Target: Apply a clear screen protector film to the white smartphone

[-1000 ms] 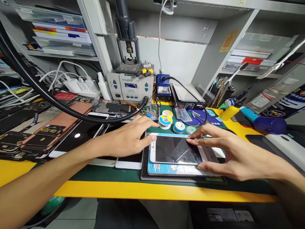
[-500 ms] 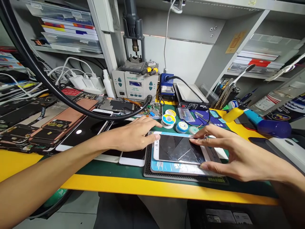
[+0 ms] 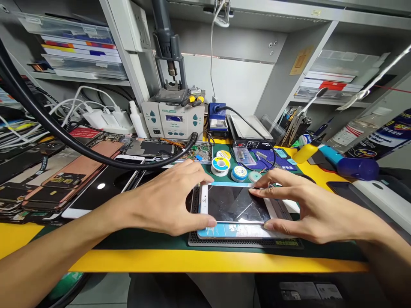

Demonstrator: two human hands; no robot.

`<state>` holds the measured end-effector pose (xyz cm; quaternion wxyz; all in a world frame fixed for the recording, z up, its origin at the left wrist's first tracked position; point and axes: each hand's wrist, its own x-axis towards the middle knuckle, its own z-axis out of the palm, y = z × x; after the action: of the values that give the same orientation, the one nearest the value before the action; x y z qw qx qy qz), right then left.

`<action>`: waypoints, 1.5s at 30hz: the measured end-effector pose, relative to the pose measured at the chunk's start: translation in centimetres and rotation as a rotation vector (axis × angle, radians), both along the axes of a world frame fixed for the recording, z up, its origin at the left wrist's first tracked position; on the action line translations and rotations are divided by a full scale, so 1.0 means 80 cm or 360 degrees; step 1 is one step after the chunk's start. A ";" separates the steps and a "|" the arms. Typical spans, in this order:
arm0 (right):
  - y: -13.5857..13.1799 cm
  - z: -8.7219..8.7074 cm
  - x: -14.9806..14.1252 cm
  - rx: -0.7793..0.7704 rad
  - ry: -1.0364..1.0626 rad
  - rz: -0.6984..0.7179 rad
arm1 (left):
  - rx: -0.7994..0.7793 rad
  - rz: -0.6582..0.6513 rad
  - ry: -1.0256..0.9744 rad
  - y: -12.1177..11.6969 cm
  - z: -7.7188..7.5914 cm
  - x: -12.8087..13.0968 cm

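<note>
White smartphone [image 3: 236,204] with cracked dark glass lies flat on a blue sheet [image 3: 231,232] atop a black perforated mat [image 3: 244,243] on the yellow bench [image 3: 205,262]; right-hand grip [image 3: 308,209], wide, pinches it top edge to bottom edge; left-hand grip [image 3: 167,199] curves at its left edge, thumb on the lower-left corner.

yellow bench [image 3: 205,261], green mat [image 3: 112,244], white phone [image 3: 203,205], cracked black screen [image 3: 237,204]
</note>
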<state>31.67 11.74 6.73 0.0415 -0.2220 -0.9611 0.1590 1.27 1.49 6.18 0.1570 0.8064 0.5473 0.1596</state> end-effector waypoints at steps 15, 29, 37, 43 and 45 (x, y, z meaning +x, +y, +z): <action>0.001 -0.002 0.002 0.0036 0.0000 0.0020 | 0.0022 -0.0018 0.0068 -0.001 -0.011 -0.002; 0.002 -0.004 0.004 0.0092 0.0105 0.0041 | 0.0039 -0.0043 0.0057 0.002 -0.006 -0.001; 0.002 -0.005 0.006 0.0121 0.0071 0.0036 | -0.0050 -0.0035 0.0098 0.001 -0.001 0.001; 0.001 -0.003 0.006 0.0122 0.0089 0.0034 | -0.0044 -0.0024 0.0120 0.000 -0.002 0.000; 0.001 -0.003 0.006 0.0121 0.0083 0.0027 | -0.0057 -0.0019 0.0120 0.000 -0.002 0.000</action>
<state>32.15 11.85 6.46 0.0736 -0.2078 -0.9669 0.1284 1.25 1.52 6.05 0.1516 0.8122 0.5507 0.1185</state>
